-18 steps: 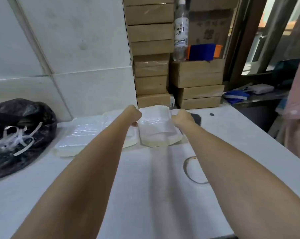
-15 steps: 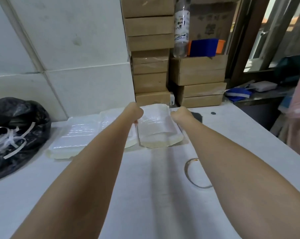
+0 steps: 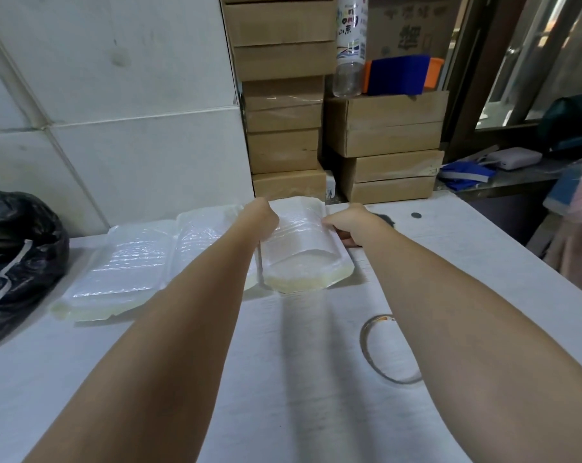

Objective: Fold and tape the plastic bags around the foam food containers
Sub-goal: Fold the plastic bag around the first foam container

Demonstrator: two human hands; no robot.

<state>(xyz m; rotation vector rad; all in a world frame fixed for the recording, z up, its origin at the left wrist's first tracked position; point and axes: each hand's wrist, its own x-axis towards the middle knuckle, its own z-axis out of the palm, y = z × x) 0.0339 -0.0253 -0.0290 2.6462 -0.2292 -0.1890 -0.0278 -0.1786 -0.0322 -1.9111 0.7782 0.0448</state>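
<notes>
Against the stacked cardboard boxes [image 3: 284, 152] I hold the bagged foam container [image 3: 299, 252], left hand [image 3: 261, 217] and right hand [image 3: 353, 223] clenched on its sides. Two wrapped containers [image 3: 132, 272] lie left of it; the tape roll [image 3: 388, 349] waits nearer me, so I judge taping remains.

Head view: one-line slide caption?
Both hands, left hand and right hand, grip opposite sides of a plastic-bagged white foam food container on the white table.
</notes>
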